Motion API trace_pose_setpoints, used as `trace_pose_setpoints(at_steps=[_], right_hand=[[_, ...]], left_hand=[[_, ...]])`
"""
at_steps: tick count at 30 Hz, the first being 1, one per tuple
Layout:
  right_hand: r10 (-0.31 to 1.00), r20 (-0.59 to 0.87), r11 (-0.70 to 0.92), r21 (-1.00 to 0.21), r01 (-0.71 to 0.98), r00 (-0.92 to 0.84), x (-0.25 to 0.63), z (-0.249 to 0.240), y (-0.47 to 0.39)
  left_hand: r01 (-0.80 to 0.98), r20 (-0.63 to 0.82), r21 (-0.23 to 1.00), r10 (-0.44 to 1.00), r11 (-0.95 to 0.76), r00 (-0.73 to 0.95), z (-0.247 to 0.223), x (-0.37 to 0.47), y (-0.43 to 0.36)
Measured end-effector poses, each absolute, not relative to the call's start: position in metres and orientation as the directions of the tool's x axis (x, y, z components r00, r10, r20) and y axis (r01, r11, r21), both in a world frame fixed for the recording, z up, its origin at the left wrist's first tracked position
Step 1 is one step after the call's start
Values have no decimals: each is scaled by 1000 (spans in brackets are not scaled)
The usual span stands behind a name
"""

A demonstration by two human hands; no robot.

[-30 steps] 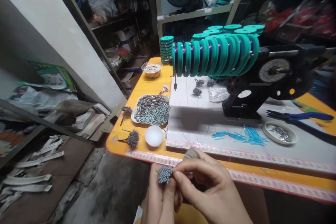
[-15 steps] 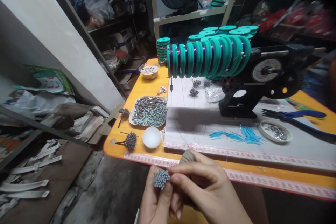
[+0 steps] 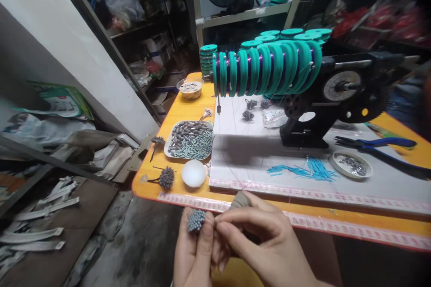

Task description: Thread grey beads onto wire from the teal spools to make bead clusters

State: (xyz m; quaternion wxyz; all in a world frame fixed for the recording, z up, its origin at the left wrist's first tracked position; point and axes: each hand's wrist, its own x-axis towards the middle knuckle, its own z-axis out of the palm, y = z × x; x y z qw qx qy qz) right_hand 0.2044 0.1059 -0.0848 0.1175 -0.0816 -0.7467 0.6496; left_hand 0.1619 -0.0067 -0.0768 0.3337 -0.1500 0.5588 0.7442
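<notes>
In my left hand (image 3: 198, 246) is a tight bundle of small grey round-tipped pieces (image 3: 196, 220), held between thumb and fingers. My right hand (image 3: 259, 237) is closed in a pinch just to the right of the bundle, its fingertips close to my left thumb. What the pinch holds is too small to make out. A grey-beige cover (image 3: 241, 200) wraps one finger of the right hand. Both hands are in front of the table's near edge. Similar dark clusters on stems (image 3: 166, 178) lie on the yellow table (image 3: 148, 193).
A white tray (image 3: 165, 149) holds grey and greenish small cylinders, beside a white dome-shaped thing (image 3: 193, 173). A black winding machine (image 3: 303, 130) carries green foam spools (image 3: 262, 69). Blue strips (image 3: 316, 169), a dish of metal bits (image 3: 369, 171) and blue-handled pliers (image 3: 387, 144) lie right.
My left hand has moved slightly left and up with the bundle, opening a small gap to the pinched right fingertips. The right hand has barely moved.
</notes>
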Motion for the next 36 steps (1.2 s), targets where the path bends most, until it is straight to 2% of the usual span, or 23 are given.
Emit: trace_pose_setpoints(at_steps=[2, 5, 8, 17, 21, 26, 32, 36], right_hand=[[322, 238, 300, -944, -139, -916, 205, -85, 107], [350, 470, 540, -808, -235, -811, 206, -85, 109], [337, 556, 652, -720, -237, -760, 205, -85, 110], [310, 561, 665, -705, -246, -768, 207, -83, 111], [301, 520, 612, -748, -256, -799, 207, -84, 111], [310, 437, 536, -814, -224, -845, 208, -85, 111], [320, 457, 581, -787, -210, -830, 209, -87, 107], [295, 511, 642, -732, -228, -808, 209, -85, 106]], left_hand=[[-631, -561, 750, 314, -199, -766, -75, 159, -7], [-620, -534, 756, 350, -209, -770, -76, 156, -12], [-614, -520, 767, 382, -184, -764, -78, 154, -16], [-639, -546, 761, 420, -113, -725, -80, 157, -17], [-673, -565, 738, 507, -42, -651, -87, 156, -21], [-652, -516, 758, 605, -6, -606, -97, 153, -25], [-605, -489, 796, 589, -2, -644, -99, 157, -25], [-468, -368, 880, 502, -86, -783, -99, 150, -27]])
